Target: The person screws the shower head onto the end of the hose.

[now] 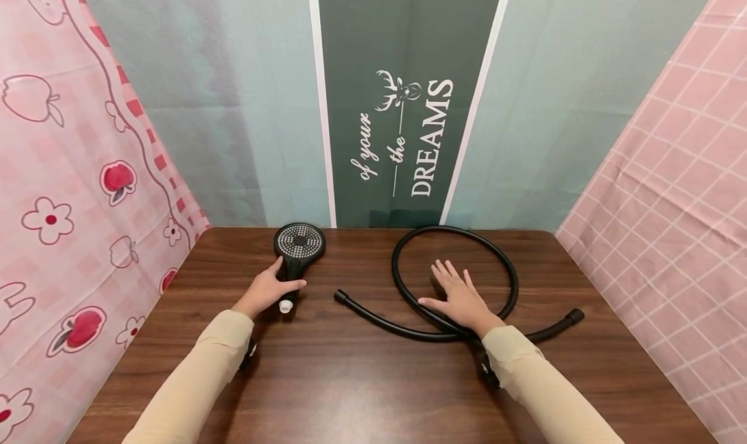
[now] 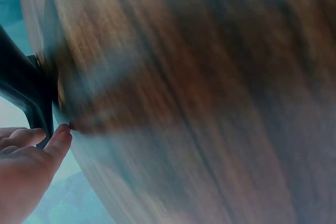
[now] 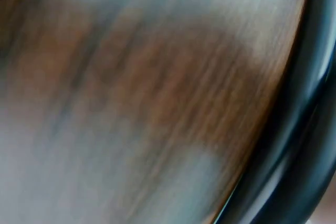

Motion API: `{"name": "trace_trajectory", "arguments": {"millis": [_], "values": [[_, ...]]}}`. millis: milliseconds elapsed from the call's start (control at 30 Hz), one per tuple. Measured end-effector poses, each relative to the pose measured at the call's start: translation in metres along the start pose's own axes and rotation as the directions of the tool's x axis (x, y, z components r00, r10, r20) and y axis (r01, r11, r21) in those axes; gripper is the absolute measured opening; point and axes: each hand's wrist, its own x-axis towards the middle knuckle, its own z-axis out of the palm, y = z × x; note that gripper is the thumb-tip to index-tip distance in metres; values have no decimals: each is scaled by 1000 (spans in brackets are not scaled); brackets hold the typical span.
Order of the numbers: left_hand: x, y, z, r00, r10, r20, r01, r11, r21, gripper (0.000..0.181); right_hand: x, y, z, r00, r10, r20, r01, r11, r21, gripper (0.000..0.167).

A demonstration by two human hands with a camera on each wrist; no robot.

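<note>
Straddling the handle [image 1: 294, 270] of a black shower head [image 1: 300, 242], the left hand [image 1: 262, 293] reaches in with its thumb laid across toward the right and its forefinger along the left side. The left wrist view is dim and blurred, so I cannot tell whether its grip is closed on the handle or only resting about it. The shower head lies on the left of the tabletop [image 1: 362, 402], near the far edge, spray face up, with its white end [image 1: 285, 306] pointing toward the person.

The right hand [image 1: 461, 301] is spread, fingers apart, over the near part of a black hose [image 1: 408, 332]; its grip is loose and holds nothing. The hose makes one big loop on the right half of the tabletop, crossing itself near the right wrist. One end [image 1: 340, 295] sits between the two hands, the other [image 1: 575, 315] out beyond the right sleeve [image 1: 543, 379].

Behind stands a blue-green cloth [image 1: 274, 107] with a dark lettered panel [image 1: 362, 61]; pink cloths flank both sides.
</note>
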Motion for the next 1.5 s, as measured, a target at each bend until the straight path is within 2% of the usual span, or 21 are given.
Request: {"name": "trace_trajectory", "arguments": {"millis": [400,633,967,1233,1500], "values": [[-2,4,2,1000,-10,11,10,1000,-19,103,3,-13,5,1000,-13,29,13,1000,-10,97],[-2,4,4,1000,-15,-7,14,999,-43,99,6,-27,8,998,-35,43,35,999,-9,98],[-3,4,6,1000,-16,3,16,998,-67,98,11,-45,15,994,-76,83,78,997,-21,96],[-4,3,7,1000,-12,-9,12,998,-57,96,16,-56,21,990,-74,120,80,996,-45,97],[-5,3,8,1000,-5,-21,4,998,-59,91,17,-70,25,986,-103,133,106,994,-18,93]]}}
